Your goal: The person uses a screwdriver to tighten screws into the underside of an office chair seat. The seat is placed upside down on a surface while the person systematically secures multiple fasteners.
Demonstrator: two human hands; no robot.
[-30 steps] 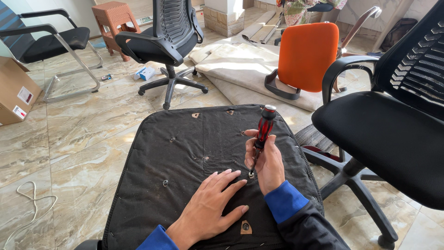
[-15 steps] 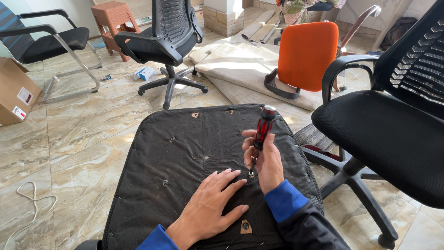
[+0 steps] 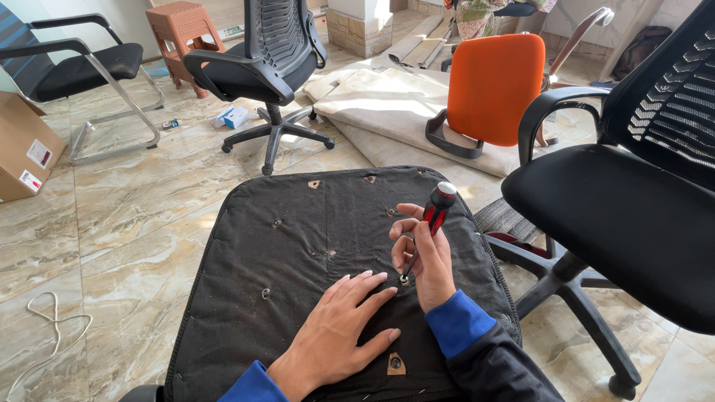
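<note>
The seat pad lies underside up on the marble floor, black fabric dotted with small holes, filling the lower middle of the view; the right hand is clenched round a screwdriver with a red and black handle, held nearly upright and leaning a little toward one o'clock, its tip down at a screw hole near the pad's centre; the left hand lies flat and open on the fabric, gripping nothing, fingertips just beside that hole at its seven o'clock; both wrists show blue cuffs.

At six o'clock from the hole sits a small brown tab on the pad; two more tabs sit near the far edge at twelve o'clock.

A black mesh chair stands at three o'clock, its star base close beside the pad; an orange seat shell rests at one o'clock against pale cushions; another black swivel chair stands at eleven o'clock, a plastic stool beyond it; a cantilever chair and a cardboard box sit at ten o'clock; a white cord curls on the floor at eight o'clock.
</note>
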